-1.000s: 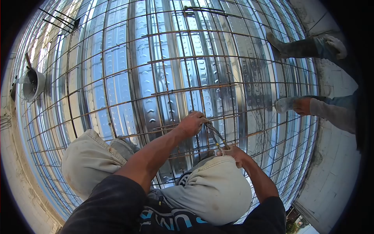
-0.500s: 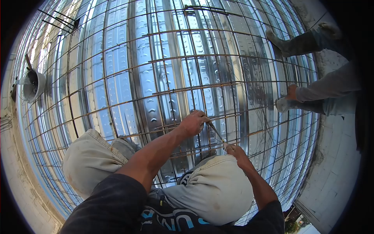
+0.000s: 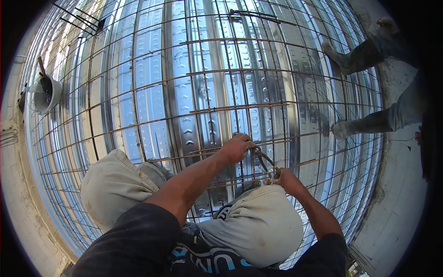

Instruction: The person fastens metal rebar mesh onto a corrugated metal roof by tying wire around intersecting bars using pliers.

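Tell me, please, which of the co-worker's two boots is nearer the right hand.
The lower boot in view is nearer the right hand; the other boot is higher up.

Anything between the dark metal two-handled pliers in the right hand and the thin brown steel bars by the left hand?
Left hand's fingers crowd the head of the pliers, partly hiding the bars. No other obstruction visible; contact with the bars can't be told.

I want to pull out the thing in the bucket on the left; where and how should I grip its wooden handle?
I'd grip the wooden handle near its exposed end, reaching in from above: that end sticks out past the far rim of the bucket, while the lower part disappears among dark contents.
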Demonstrator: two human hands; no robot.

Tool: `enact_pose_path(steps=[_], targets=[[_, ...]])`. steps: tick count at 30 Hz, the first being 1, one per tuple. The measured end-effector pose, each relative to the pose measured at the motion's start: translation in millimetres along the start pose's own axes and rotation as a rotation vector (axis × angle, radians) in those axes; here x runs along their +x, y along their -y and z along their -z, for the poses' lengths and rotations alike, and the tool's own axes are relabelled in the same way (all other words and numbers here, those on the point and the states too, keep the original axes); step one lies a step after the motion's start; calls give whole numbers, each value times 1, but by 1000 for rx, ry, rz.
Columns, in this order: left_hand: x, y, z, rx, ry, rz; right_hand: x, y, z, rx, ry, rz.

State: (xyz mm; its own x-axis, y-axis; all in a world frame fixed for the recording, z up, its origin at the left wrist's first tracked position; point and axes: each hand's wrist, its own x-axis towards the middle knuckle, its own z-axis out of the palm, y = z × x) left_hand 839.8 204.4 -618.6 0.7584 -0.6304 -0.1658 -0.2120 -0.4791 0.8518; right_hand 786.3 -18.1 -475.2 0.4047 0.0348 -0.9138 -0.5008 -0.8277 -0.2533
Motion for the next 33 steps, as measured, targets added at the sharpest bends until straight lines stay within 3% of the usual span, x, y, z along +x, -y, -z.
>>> enact_pose_path(steps=[3,6,9,13,16,20,23,26,29,31,33], targets=[[-1,-2,1,5,-4,1,-3,8,4,335,102,-220],[0,-3,2,5,1,4,-6,5,-5,816,240,-270],[-1,2,-3,-24,-36,-35,18,-33,-7,561,205,-201],[0,4,-6,-26,-64,-42,-12,-16,-9,-510,-617,224],[0,5,-7,-28,-74,-58,-18,-7,-10,-675,-651,144],[0,1,-6,-31,-102,-72,-21,-2,-3,-314,-253,-12],[1,1,-7,-22,-114,-97,1,-32,-12,-26,-174,87],[3,4,-7,2,-118,-110,-7,-22,-8,577,157,-218],[3,3,-8,1,-121,-99,12,-50,-37,1147,419,-249],[5,3,-8,-3,-107,-92,11,-46,-42,1295,510,-186],[4,1,-5,-2,-90,-84,1,-38,-28,1182,500,-190]])
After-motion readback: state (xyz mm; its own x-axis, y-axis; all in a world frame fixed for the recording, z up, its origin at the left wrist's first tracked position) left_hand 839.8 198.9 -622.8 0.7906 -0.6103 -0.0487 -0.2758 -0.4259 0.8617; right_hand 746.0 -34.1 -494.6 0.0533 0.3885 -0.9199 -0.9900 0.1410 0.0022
